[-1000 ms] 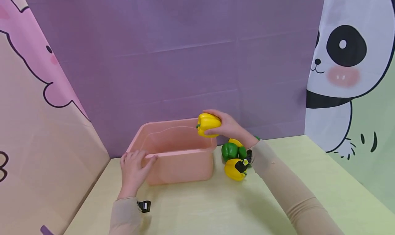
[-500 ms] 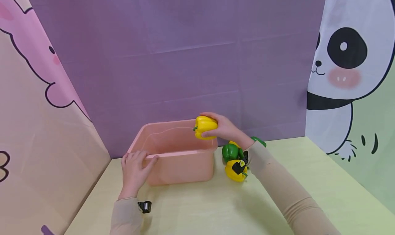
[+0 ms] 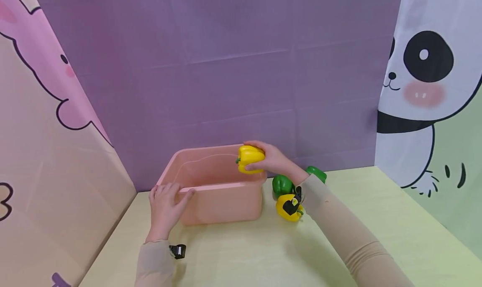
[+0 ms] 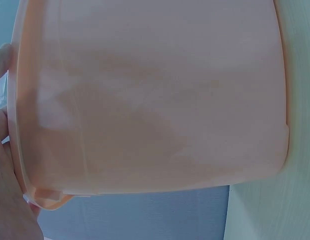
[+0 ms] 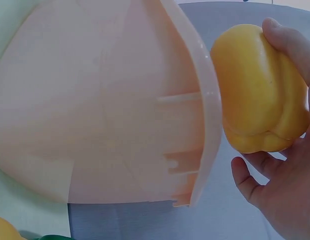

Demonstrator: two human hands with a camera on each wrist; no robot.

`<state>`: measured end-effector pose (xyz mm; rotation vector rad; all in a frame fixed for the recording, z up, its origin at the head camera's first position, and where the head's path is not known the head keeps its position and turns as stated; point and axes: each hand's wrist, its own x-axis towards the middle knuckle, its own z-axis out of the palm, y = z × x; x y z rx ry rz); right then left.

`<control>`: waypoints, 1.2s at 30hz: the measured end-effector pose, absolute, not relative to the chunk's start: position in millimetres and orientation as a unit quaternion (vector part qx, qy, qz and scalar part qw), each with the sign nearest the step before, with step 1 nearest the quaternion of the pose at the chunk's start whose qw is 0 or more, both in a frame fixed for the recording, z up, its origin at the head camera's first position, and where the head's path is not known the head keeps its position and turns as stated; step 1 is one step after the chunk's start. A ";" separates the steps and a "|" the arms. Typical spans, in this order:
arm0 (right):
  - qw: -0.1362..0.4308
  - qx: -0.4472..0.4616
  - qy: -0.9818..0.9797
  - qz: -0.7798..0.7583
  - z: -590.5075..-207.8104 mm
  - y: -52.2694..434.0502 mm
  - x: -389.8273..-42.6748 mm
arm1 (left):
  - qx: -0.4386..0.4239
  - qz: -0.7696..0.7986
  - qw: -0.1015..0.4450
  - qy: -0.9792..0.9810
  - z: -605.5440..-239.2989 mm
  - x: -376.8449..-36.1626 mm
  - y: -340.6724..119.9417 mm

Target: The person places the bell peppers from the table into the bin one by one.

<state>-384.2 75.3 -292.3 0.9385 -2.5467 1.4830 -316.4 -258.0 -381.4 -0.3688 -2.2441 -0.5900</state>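
In the head view a pink plastic bin (image 3: 222, 205) stands on the table, its mouth facing up. My left hand (image 3: 164, 207) grips its near left rim, with the fingers hooked over the edge. The left wrist view shows that hand (image 4: 12, 195) along the rim, beside the bin's broad wall (image 4: 170, 100). Over the bin's right end, my right hand (image 3: 276, 159) holds a yellow bell pepper (image 3: 249, 157), its green stem pointing left. In the right wrist view the pepper (image 5: 257, 90) appears right at the bin's rim (image 5: 211, 100), with the thumb across one side.
Right of the bin lie a green bell pepper (image 3: 281, 185), another yellow one (image 3: 289, 208) and a further green one (image 3: 316, 174), partly hidden behind my right wrist. A purple backdrop (image 3: 226, 69) rises behind the bin. Printed panels border the table (image 3: 241, 257) on both sides.
My right hand has moved a little left and down with the yellow bell pepper, over the bin's right end. My left hand keeps its grip on the rim.
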 end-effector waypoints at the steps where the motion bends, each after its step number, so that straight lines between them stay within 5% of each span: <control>1: 0.024 0.302 -0.824 0.478 -293.1 75.1 -384.7 | -0.144 -0.231 0.386 -0.882 -381.4 -316.5 -257.9; 36: 0.032 0.311 -0.850 0.424 -309.2 63.1 -385.6 | -0.143 -0.230 0.385 -0.882 -380.1 -316.3 -258.2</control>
